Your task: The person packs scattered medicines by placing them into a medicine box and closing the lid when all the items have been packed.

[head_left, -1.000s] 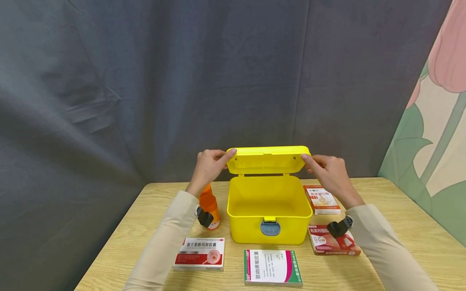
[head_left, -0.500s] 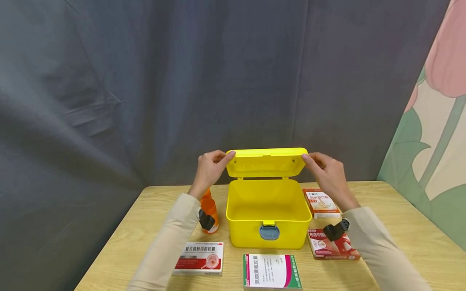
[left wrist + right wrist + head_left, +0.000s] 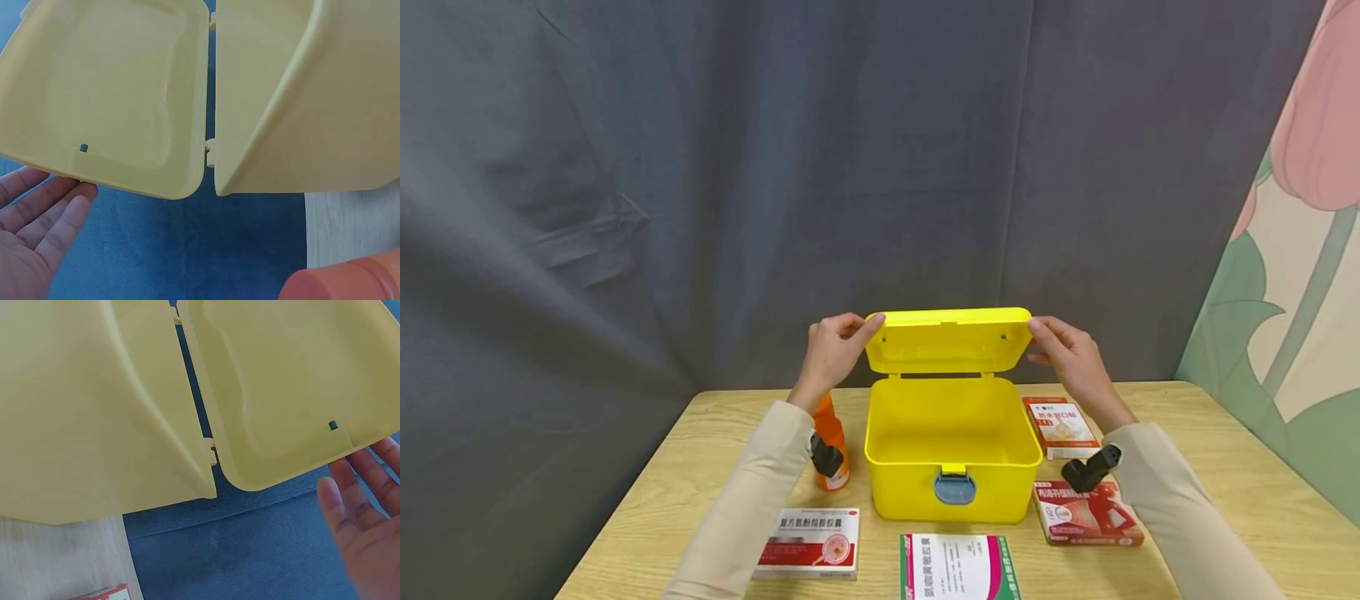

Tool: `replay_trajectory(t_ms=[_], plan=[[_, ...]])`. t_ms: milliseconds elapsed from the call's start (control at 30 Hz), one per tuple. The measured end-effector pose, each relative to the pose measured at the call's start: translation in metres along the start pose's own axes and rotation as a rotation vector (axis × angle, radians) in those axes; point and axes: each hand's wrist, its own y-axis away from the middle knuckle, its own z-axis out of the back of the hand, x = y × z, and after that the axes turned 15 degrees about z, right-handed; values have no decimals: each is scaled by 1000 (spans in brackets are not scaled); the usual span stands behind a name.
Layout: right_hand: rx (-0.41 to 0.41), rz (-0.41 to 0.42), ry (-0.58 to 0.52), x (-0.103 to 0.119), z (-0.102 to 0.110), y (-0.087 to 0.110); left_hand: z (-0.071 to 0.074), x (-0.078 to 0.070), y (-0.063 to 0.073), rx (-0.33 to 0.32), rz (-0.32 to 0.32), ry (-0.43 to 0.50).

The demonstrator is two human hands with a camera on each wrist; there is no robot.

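Note:
A yellow storage box (image 3: 955, 492) with a blue-grey latch (image 3: 955, 489) stands on the table, its hinged lid (image 3: 947, 342) raised upright at the back. The inside that shows is bare. At the lid's upper left corner my left hand (image 3: 833, 354) pinches the edge, thumb in front and fingers behind. My right hand (image 3: 1075, 362) is at the upper right corner, thumb tip beside the edge and fingers loosely spread. In the right wrist view, its fingertips (image 3: 340, 469) lie against or just beside the lid's rim.
An orange bottle (image 3: 833, 446) stands left of the box. In front lie a red-and-white medicine box (image 3: 811, 542) and a green-and-white one (image 3: 955, 567). At right are a red medicine box (image 3: 1086, 512) and a plaster box (image 3: 1060, 427). A dark curtain (image 3: 850, 167) hangs behind.
The head view has tilted slightly upward, so everything sits lower. My right thumb has slipped off the lid's corner and the right fingers have loosened. My left hand keeps its hold.

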Motion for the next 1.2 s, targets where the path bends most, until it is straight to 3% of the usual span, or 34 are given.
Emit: replay_trajectory(t_ms=[267, 500, 900, 1200], plan=[[-15, -38, -22, -2, -3, -6, -1, -1, -7, -10, 9, -2], [-41, -63, -100, -4, -5, -11, -5, -2, -11, 7, 80, 24], [-73, -107, -211, -11, -3, -17, -15, -6, -19, 143, 230, 144], [-38, -148, -163, -14, -8, -14, -12, -1, -17, 208, 269, 281]])
